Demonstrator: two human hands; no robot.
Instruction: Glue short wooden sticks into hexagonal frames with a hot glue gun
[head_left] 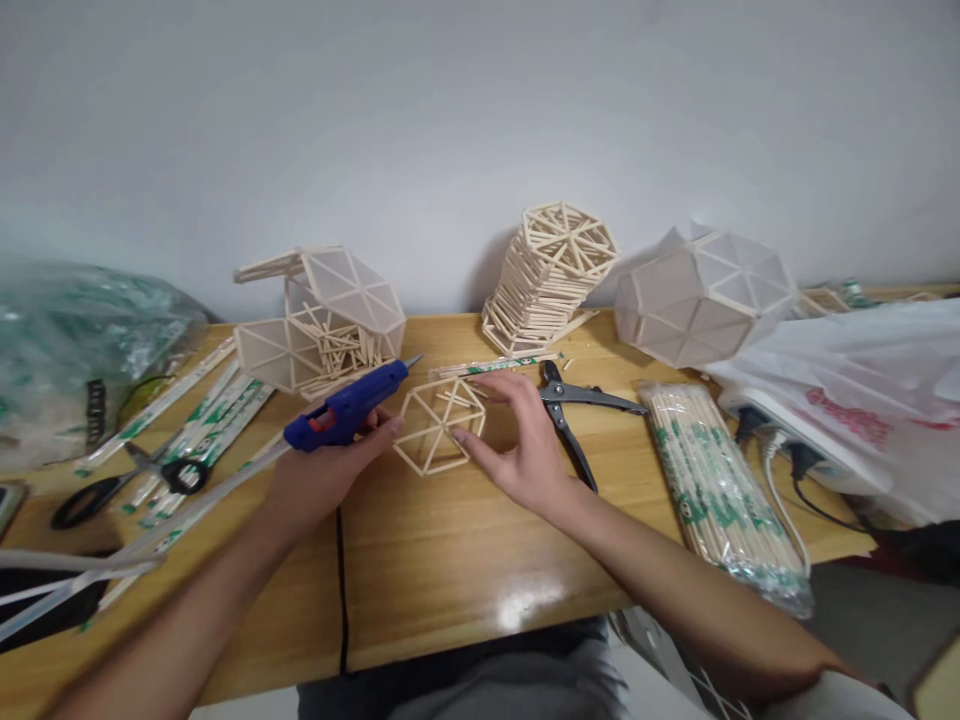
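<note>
My left hand [337,465] is closed around a blue glue gun [351,405], whose nozzle points up and to the right. A glue stick trails back from the gun toward the lower left. Between my hands is a flat polygon frame of wooden sticks [429,458] with spokes meeting in the middle. My right hand [525,445] grips its right side, thumb low and forefinger along the upper edge. The left fingertips reach close to the frame's left edge; whether they touch it I cannot tell. Short stick pieces [459,398] show near its upper part.
Behind stand a stack of stick frames [551,280], a partly open panelled shape [352,290] and a closed one [705,295]. Cutting pliers [581,395], packed chopsticks [712,480] and a power strip [802,440] lie right. Scissors [161,475] and wrapped chopsticks [217,430] lie left.
</note>
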